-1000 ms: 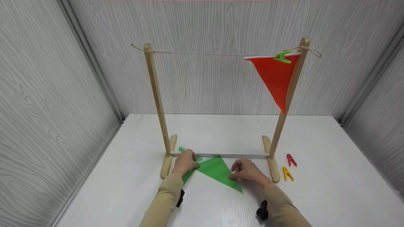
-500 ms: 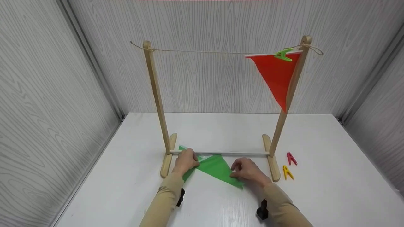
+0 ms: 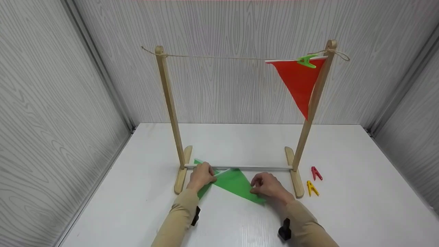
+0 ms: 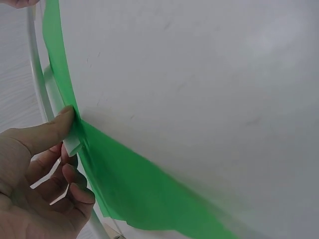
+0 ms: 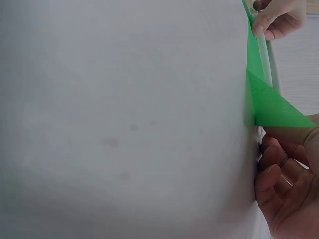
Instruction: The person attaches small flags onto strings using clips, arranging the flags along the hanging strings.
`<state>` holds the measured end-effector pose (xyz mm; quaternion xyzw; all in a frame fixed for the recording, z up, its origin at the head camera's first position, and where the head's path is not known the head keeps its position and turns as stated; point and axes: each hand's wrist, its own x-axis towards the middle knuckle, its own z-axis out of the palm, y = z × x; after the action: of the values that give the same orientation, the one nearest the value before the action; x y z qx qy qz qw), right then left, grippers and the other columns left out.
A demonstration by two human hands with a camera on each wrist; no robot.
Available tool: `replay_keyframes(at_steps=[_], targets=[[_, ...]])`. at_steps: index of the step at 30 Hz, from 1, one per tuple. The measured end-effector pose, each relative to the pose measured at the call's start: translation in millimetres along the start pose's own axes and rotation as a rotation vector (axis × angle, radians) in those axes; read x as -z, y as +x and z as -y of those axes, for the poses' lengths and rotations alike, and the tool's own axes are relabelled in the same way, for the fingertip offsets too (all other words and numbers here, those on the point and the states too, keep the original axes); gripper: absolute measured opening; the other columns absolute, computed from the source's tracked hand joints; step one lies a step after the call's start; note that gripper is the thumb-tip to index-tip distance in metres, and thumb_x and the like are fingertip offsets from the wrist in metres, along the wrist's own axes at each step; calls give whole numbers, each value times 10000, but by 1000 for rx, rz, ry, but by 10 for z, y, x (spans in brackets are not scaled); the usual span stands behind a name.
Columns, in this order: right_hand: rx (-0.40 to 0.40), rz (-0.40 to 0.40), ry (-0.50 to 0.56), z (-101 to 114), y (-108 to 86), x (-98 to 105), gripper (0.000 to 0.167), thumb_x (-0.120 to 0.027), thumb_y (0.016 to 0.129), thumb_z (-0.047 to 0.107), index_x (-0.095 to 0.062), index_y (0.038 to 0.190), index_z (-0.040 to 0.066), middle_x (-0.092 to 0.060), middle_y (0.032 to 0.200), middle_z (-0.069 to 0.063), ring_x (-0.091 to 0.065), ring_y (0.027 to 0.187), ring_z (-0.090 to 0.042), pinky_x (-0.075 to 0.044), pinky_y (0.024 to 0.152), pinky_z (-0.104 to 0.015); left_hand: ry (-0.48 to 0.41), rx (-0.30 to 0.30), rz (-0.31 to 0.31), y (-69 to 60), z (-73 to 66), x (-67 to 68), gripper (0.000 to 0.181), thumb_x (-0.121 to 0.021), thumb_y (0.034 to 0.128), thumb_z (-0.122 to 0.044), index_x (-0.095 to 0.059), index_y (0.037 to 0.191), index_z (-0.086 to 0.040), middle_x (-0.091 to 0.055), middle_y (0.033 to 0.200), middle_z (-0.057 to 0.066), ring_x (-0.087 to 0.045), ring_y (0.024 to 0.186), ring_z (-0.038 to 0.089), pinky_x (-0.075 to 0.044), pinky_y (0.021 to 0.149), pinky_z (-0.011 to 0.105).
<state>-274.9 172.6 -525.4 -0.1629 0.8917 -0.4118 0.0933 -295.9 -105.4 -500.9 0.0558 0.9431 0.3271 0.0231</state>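
A green triangular pennant [image 3: 235,181] with a white-edged band lies near the rod of a wooden stand. My left hand [image 3: 201,176] pinches its banded end; in the left wrist view the thumb presses on the green cloth [image 4: 62,74]. More green cloth [image 4: 149,191] spreads beside that hand, and I cannot tell whether it is a separate pennant. My right hand [image 3: 269,187] holds the pennant's side near its raised tip, its other fingers curled. The tip [image 5: 279,109] covers part of the thumb in the right wrist view, so the grip is partly hidden.
The wooden stand [image 3: 171,106] carries a string [image 3: 219,57] between its posts. A red pennant [image 3: 298,82] hangs at the right under a green clip [image 3: 307,61]. A red clip [image 3: 316,173] and a yellow clip [image 3: 312,188] lie right of the stand. A white rod [image 3: 253,167] joins the feet.
The green pennant's tip has shifted slightly up and away from me beside the right hand. Both hands stay nearly in place. The hanging red pennant sways slightly.
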Motion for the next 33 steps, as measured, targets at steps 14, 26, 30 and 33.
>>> replay_keyframes(at_steps=[14,26,30,33], targets=[[21,5,41,-47,-6,14,176,-787,844,104,-710,979,22,-587,741,-4,-512,659,-113,-409,577,-236,-306,56,185,5,-7,173,185,-745,851,-90,-771,1001,15,-754,1026,124,-625,884,150,-530,824,307],[61,-34,68,-92,-3,5,258,-757,842,49,-657,1069,-18,-595,787,-42,-499,694,-106,-413,618,-225,-550,80,232,69,-58,128,263,-733,894,-168,-741,1105,-11,-663,861,-51,-537,783,105,-443,698,241],[81,-83,90,-119,-22,10,292,-745,839,46,-639,1100,-34,-592,801,-59,-492,699,-93,-412,638,-220,-626,40,222,90,-67,77,268,-728,910,-148,-725,1123,15,-640,807,-67,-536,758,117,-443,669,257],[85,-117,108,-142,-43,24,290,-736,862,73,-635,1110,-39,-615,826,-79,-504,684,-73,-421,628,-214,-649,9,191,101,-84,55,238,-719,924,-143,-721,1090,28,-593,770,-63,-508,728,125,-430,644,263]])
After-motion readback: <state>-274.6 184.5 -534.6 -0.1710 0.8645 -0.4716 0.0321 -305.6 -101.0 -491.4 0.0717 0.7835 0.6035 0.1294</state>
